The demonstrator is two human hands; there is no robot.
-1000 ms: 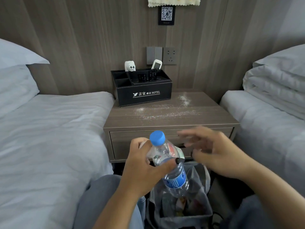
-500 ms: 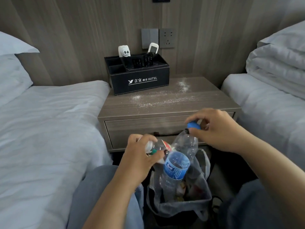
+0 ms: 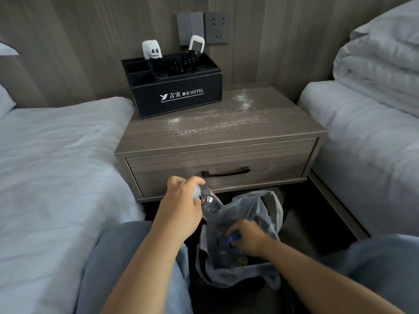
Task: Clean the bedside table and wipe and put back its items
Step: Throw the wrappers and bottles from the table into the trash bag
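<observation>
From the head camera, the right hand [image 3: 246, 236] is inside the grey bin bag [image 3: 267, 214], fingers curled on a blue cap [image 3: 234, 238], the bottle under it hidden. The left hand [image 3: 181, 205] grips a clear bottle [image 3: 209, 203] over the bag. White powder [image 3: 215, 125] lies on the bedside table [image 3: 283, 123] beside the black organizer [image 3: 179, 96]

Soft dim daylight, no glare; floor under table in deep shadow; slight motion blur; wide-angle edge bowing.

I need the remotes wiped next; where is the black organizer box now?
In the head view the black organizer box stands on the bedside table's back-left corner, against the wall, left of the spilled white powder.
</observation>
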